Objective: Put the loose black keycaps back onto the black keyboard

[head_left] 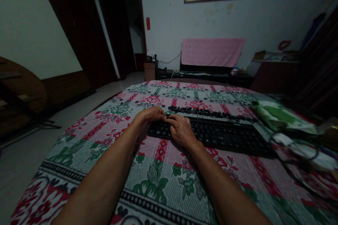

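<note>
A black computer keyboard [227,136] lies slightly slanted on the flowered tablecloth [155,182]. At its left end my left hand [154,113] is bent over the back edge, thumb and fingers closed together. My right hand [181,129] rests over the keys just beside it, its fingers bent and their tips meeting those of the left. Whatever is pinched between the fingertips is too small and dark to make out. Behind the keyboard runs an uneven row of small black pieces [211,113] that look like loose keycaps.
To the right lie a green-and-white package [285,116], a black cable [287,172] and a crumpled white item [308,153]. Past the table's far edge, a pink cloth [212,52] covers a screen on a low cabinet. A round wooden board [22,89] leans at the left.
</note>
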`<state>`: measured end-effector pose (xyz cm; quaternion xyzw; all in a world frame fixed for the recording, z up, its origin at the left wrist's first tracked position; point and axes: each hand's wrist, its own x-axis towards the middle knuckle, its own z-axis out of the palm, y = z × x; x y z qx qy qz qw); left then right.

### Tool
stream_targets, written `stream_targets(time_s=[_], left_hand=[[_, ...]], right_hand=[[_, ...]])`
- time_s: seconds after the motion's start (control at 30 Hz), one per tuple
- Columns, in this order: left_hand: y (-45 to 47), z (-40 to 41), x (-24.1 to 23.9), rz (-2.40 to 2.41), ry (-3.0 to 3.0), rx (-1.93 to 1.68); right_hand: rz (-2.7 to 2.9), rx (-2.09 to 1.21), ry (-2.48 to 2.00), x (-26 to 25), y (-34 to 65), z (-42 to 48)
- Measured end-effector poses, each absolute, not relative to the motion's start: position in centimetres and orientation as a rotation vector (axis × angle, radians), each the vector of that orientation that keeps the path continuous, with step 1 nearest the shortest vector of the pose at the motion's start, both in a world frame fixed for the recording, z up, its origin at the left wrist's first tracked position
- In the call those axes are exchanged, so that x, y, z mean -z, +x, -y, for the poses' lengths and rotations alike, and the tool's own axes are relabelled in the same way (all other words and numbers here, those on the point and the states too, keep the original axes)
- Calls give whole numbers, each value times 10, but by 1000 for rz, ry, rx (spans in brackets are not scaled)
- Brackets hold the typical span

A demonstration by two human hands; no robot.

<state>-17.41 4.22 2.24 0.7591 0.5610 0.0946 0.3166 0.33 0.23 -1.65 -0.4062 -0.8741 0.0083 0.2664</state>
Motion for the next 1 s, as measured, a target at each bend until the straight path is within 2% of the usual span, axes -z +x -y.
stream_targets(time_s=[0.27,0.6,1.0], left_hand=[[-167,-41,-30,-1490,2030,-203],[-174,-39,-19,-1482,2010,-348],[-162,-36,-23,-1698,2058,-291]], right_hand=[[2363,-41,-1104,15,2,-1],[2376,-40,-1090,16,1,-3],[2370,-51,-1092,17,0,-3]])
